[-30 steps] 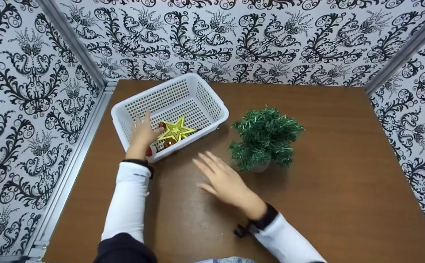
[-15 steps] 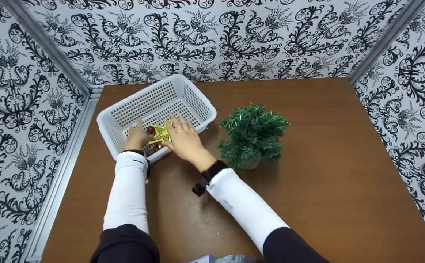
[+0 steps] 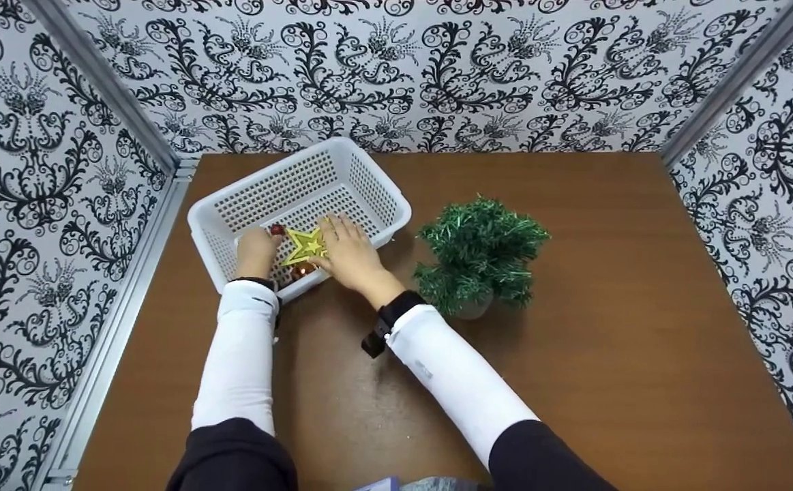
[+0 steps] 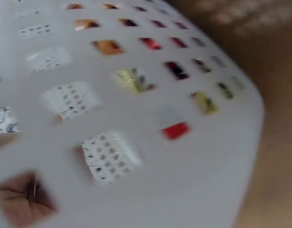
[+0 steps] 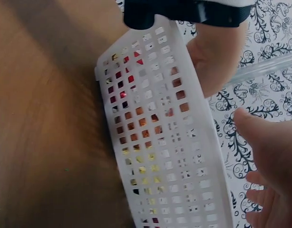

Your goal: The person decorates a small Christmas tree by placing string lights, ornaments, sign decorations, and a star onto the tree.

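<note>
A white perforated basket [image 3: 195, 235] stands at the back left. My left hand [image 3: 256, 252] reaches into its left end with fingers curled; through the basket wall in the left wrist view, a thin clear string shows in the fold of that hand [image 4: 24, 202]. A dark red bauble [image 3: 277, 229] is close beside its thumb. My right hand [image 3: 352, 256] lies over the basket's front side with fingers extended across the right part of a yellow star [image 3: 301, 247]; the right wrist view shows its thumb spread from the fingers. A shiny orange-brown bauble [image 3: 302, 271] sits below the star.
A small green tinsel tree [image 3: 481, 249] in a pale pot [image 3: 474, 308] stands right of the basket on the brown table [image 3: 614, 327]. Patterned walls [image 3: 437, 75] close off the back and sides. A metal rail [image 3: 116, 307] runs along the left edge.
My right hand has moved from the table left of the tree to the star. My left hand's fingers, spread earlier, are now curled. The red bauble has shifted slightly toward the back left.
</note>
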`<act>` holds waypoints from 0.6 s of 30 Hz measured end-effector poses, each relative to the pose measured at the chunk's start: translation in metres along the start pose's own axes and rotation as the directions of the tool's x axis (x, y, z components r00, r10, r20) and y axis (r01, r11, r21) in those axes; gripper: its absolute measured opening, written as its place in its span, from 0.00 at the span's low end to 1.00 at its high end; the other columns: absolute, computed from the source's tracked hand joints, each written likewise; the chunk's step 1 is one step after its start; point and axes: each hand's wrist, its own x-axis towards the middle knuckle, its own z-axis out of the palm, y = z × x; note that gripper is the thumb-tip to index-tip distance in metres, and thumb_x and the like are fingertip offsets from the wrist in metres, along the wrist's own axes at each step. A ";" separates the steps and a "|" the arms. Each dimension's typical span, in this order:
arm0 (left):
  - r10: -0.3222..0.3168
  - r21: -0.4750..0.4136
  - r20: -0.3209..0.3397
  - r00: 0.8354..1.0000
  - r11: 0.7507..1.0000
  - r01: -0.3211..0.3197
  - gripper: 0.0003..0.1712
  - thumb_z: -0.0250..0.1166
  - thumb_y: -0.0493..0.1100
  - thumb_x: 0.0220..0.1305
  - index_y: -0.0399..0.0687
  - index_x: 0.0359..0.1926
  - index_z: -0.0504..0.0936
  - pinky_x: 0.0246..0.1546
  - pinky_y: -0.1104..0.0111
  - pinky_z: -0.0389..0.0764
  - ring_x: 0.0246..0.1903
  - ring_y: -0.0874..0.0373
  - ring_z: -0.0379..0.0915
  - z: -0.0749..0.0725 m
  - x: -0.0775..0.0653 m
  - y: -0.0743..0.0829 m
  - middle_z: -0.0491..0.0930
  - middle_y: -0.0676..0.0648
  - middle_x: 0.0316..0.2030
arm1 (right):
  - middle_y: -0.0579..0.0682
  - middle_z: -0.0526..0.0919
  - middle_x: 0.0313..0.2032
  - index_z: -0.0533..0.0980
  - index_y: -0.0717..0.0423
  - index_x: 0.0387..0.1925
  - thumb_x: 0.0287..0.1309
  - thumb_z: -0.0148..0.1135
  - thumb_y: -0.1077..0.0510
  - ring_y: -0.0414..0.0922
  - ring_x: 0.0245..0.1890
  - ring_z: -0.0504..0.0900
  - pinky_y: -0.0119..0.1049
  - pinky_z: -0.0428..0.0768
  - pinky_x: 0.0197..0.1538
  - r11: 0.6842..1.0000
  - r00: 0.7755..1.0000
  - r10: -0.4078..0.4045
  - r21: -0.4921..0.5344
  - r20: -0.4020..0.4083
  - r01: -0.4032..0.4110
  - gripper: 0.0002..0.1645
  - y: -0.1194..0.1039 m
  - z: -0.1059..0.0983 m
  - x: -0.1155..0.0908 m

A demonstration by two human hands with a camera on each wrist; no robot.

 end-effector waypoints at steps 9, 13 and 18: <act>0.123 -0.031 -0.130 0.984 0.991 -0.128 0.16 0.53 0.43 0.63 0.35 0.29 0.79 0.30 0.61 0.74 0.26 0.50 0.71 -0.051 -0.063 0.052 0.79 0.39 0.30 | 0.55 0.39 0.68 0.35 0.60 0.67 0.53 0.52 0.36 0.47 0.68 0.40 0.37 0.43 0.67 0.976 0.989 -0.071 0.198 -0.128 0.096 0.56 0.005 0.000 -0.001; 0.190 -0.035 -0.173 0.966 0.979 -0.199 0.14 0.53 0.42 0.62 0.34 0.36 0.79 0.36 0.58 0.77 0.33 0.46 0.75 -0.064 -0.079 0.071 0.79 0.36 0.37 | 0.56 0.37 0.68 0.34 0.61 0.67 0.50 0.55 0.37 0.48 0.68 0.39 0.37 0.45 0.67 0.943 0.984 -0.058 0.315 -0.170 0.110 0.58 0.005 -0.002 -0.003; 0.290 -0.096 -0.199 0.936 0.945 -0.313 0.12 0.55 0.41 0.61 0.35 0.36 0.78 0.32 0.64 0.78 0.30 0.48 0.75 -0.079 -0.112 0.095 0.80 0.39 0.35 | 0.57 0.36 0.68 0.33 0.61 0.67 0.48 0.60 0.41 0.51 0.67 0.41 0.36 0.47 0.67 0.879 0.983 -0.032 0.463 -0.181 0.114 0.61 0.004 -0.006 -0.004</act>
